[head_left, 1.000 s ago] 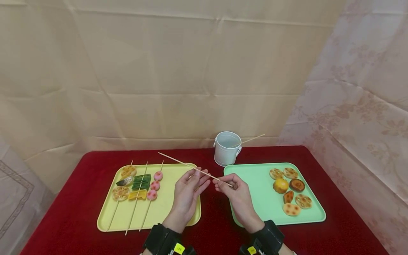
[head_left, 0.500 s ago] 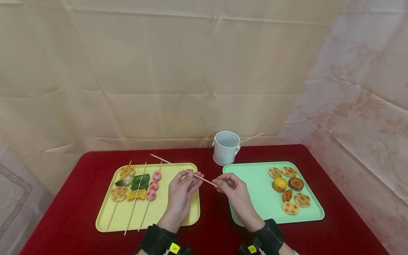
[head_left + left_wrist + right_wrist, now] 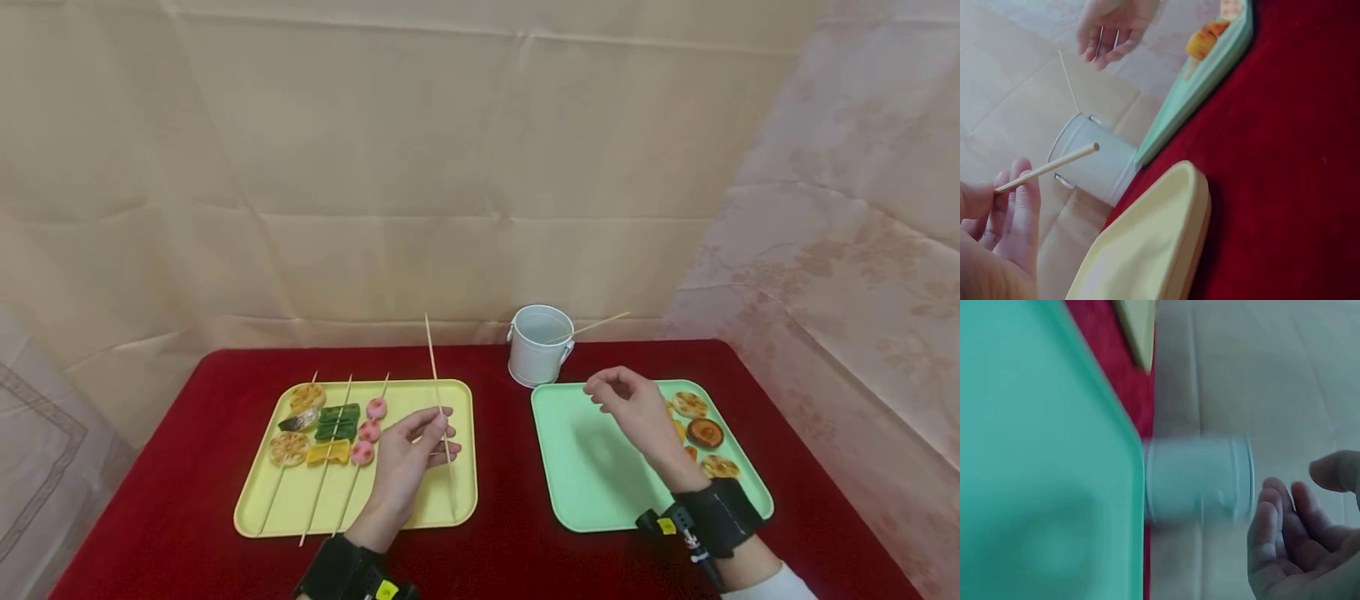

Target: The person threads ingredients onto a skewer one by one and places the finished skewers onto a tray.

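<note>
My left hand [image 3: 408, 458] pinches a thin wooden skewer [image 3: 434, 367] between thumb and fingers, above the right part of the yellow tray [image 3: 450, 396]. The skewer is bare and stands steeply, its far end pointing up. In the left wrist view its near end [image 3: 1079, 155] juts out past the fingers. My right hand [image 3: 637, 417] hangs over the green tray [image 3: 573, 500] with loosely bent fingers and nothing in them. Its forearm side hides part of the food pieces there, among them a mushroom cap [image 3: 706, 432] and a round lotus root slice [image 3: 689, 405].
On the yellow tray lie 3 loaded skewers, with pink balls [image 3: 368, 430], green leafy rolls [image 3: 337, 422] and lotus root slices [image 3: 289, 448]. A white bucket [image 3: 534, 358] holding one skewer [image 3: 600, 323] stands behind, between the trays. Red cloth [image 3: 510, 500] covers the table.
My right hand has let go of the skewer and moved right, over the green tray. The left hand keeps the skewer, shifted slightly left and turned from slanting to nearly upright.
</note>
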Motion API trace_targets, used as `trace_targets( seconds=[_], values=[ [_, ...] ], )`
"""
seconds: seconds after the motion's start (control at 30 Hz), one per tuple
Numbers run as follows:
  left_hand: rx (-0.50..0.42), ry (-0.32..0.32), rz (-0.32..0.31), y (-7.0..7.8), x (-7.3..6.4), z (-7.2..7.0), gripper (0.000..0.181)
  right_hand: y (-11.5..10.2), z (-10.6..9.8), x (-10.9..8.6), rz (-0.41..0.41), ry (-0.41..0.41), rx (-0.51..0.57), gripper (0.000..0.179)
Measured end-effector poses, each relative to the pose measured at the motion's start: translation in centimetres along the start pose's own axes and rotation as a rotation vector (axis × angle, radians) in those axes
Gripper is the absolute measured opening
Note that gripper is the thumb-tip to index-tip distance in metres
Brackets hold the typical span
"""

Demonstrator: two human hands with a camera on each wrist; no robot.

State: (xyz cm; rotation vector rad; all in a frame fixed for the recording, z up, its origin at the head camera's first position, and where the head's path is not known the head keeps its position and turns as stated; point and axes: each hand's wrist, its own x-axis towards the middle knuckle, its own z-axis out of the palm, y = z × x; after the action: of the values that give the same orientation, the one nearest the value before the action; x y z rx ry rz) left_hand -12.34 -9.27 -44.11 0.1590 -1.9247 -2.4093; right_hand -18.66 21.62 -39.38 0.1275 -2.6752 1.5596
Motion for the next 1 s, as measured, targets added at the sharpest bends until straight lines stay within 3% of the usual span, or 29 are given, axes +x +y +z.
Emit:
trace_targets(
  seconds=[0.23, 0.47, 0.63, 0.87, 1.0],
  values=[
    [0.102, -0.027, -0.022, 0.1, -0.1, -0.5, 0.028, 2.8, -5.0, 2.2, -0.099, -0.008, -0.365, 0.032],
    [0.146, -0.054, -0.030, -0.1, -0.3, -0.9, 0.028, 4.1, -7.2, 3.9, -0.036, -0.103, -0.592, 0.028],
    [0.155, -0.075, -0.046, -0.1, -0.4, -1.3, 0.028, 4.7, -8.0, 4.5, 0.039, -0.197, -0.679, 0.036],
    [0.160, -0.094, -0.071, -0.4, -0.4, -1.8, 0.028, 5.8, -8.3, 4.7, -0.001, -0.253, -0.724, 0.045],
    [0.172, -0.112, -0.074, -0.5, -0.4, -2.1, 0.027, 6.2, -8.1, 4.9, 0.016, -0.272, -0.709, 0.045]
  ],
)
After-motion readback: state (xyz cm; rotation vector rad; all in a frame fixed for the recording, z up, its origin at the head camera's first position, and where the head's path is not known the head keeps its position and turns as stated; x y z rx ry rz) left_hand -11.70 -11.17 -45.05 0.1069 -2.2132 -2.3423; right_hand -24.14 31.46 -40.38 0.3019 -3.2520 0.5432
